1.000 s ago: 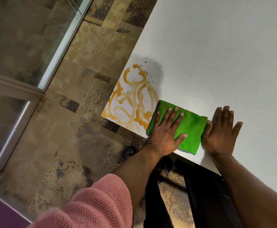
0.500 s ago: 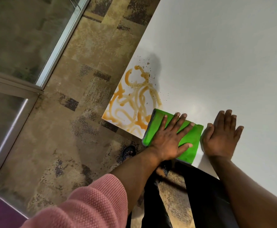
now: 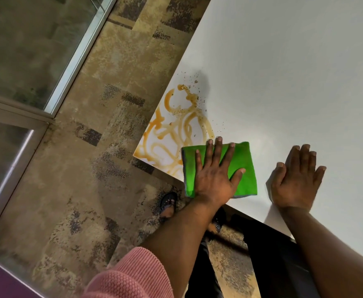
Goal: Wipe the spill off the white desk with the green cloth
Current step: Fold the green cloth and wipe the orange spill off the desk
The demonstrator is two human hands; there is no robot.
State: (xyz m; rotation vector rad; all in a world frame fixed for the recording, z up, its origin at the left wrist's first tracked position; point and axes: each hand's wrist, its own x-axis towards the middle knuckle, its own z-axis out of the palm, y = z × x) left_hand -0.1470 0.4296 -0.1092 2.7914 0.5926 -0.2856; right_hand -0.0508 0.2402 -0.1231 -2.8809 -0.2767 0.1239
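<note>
Soft even light, faint shadows on white desk (image 3: 294,72), wide-angle tilt, slight blur at edges

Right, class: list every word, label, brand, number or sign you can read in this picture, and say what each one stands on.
None: no readable text anywhere.
Green cloth: no label or tag showing.
White desk: no print; the orange spill forms loops, not letters.
Pink sleeve and carpet: pattern only.
</note>
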